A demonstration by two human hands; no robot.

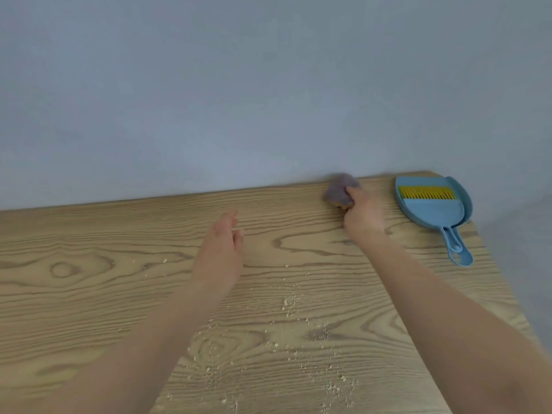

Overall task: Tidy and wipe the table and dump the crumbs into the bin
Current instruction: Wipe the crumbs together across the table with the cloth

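Pale crumbs (291, 303) lie scattered over the near middle of the wood-grain table (89, 279). My right hand (363, 215) is closed on a bunched grey-purple cloth (339, 191) at the table's far edge, next to the wall. Over the middle of the table is my left hand (222, 252), held flat with the fingers extended and nothing in it. At the far right corner lies a light blue dustpan (439, 209) with a yellow-bristled brush (427, 193) nested in it, its handle pointing toward me. No bin is in view.
A plain grey-blue wall (239, 100) runs along the table's far edge. The table's right edge falls away just past the dustpan handle.
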